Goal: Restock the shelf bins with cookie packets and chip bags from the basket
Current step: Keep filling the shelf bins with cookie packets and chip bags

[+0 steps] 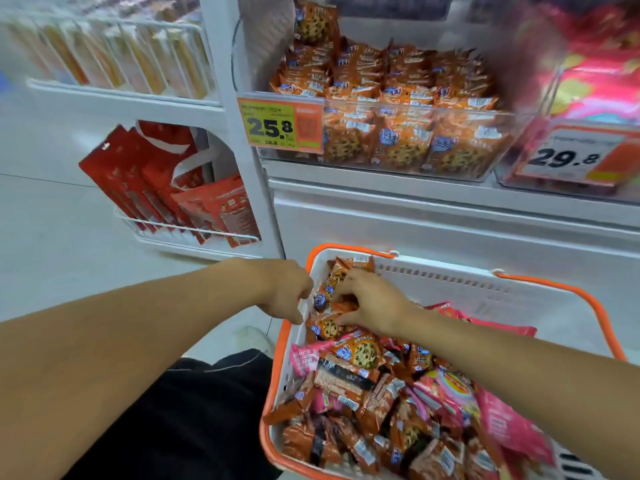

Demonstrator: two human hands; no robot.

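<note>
A white basket with an orange rim (450, 282) stands low in front of the shelf, full of orange cookie packets (360, 351) and pink chip bags (512, 424). My left hand (287, 289) grips the basket's left rim, its fingers curled over the edge. My right hand (370, 299) reaches into the basket's far left corner and pinches orange cookie packets (332, 325) there. Above, a clear shelf bin (398, 133) holds rows of the same orange cookie packets. To its right a second bin (588, 81) holds pink chip bags.
Price tags reading 25.8 (280, 124) and 29.8 (568, 157) hang on the bin fronts. A white wire rack (187, 230) with red packets stands at the left, with another rack (114, 53) above it. A pale floor lies at the left, and my dark-clothed leg (194, 417) is below.
</note>
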